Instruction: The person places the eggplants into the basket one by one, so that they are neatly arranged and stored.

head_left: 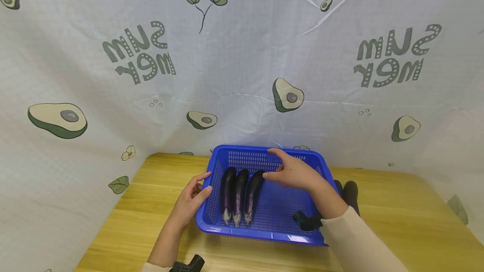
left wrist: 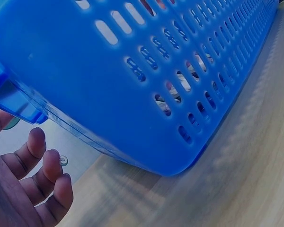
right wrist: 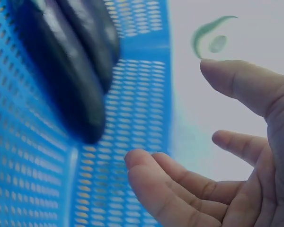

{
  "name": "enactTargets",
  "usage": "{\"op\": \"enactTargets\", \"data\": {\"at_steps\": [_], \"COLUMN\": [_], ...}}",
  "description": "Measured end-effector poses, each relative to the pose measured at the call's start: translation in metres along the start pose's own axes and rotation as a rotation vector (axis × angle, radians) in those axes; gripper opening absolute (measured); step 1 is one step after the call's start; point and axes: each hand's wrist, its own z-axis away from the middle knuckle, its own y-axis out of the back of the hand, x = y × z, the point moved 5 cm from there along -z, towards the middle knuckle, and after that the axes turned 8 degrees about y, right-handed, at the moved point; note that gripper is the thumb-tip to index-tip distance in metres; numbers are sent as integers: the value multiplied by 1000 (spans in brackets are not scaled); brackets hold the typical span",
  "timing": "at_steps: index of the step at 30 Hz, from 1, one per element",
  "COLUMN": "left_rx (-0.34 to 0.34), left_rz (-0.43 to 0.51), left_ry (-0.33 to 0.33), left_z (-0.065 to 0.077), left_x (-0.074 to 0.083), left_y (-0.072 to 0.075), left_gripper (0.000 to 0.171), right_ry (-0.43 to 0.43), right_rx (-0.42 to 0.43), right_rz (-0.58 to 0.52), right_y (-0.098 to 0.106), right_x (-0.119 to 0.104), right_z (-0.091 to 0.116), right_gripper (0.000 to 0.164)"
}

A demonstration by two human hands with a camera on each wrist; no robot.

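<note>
Three dark purple eggplants [head_left: 238,198] lie side by side in the left part of a blue plastic basket [head_left: 264,235], stem ends towards the near side. At the basket's left rim is my left hand [head_left: 189,202], thumb and index fingertips at the edge. In the left wrist view, its other fingers [left wrist: 52,165] are loosely bent outside the basket wall. My right hand [head_left: 296,173] is over the back of the basket, thumb and fingers spread apart with nothing between them. In the right wrist view, its fingertips are apart from the nearest eggplant [right wrist: 80,109].
More dark eggplants [head_left: 351,194] lie on the wooden table [head_left: 397,217] just right of the basket, partly hidden by the right arm. A white curtain [head_left: 242,53] printed with avocados hangs close behind the table. A black wrist device [head_left: 306,221] hangs over the basket's right part.
</note>
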Motion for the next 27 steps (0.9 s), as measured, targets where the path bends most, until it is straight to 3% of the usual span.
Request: {"op": "enactTargets", "data": {"at_steps": [7,12,19,27], "left_rx": [-3,7,12,6], "left_rz": [-12,-31,-22,-21], "left_ry": [-12,-23,2,3], "left_z": [0,0,-2,1], "left_x": [1,1,0,1], "left_y": [-2,-1,1,-1], "left_gripper": [47,47,47,47], "right_ry": [18,-1,-27,-131], "right_rx": [131,226,332,291], "right_rz": [-29,-57,-70,-59], "right_y": [38,62,84,88], "right_x": [9,28,79,145], "right_z": [39,71,108,140], "right_gripper": [80,78,74,76]}}
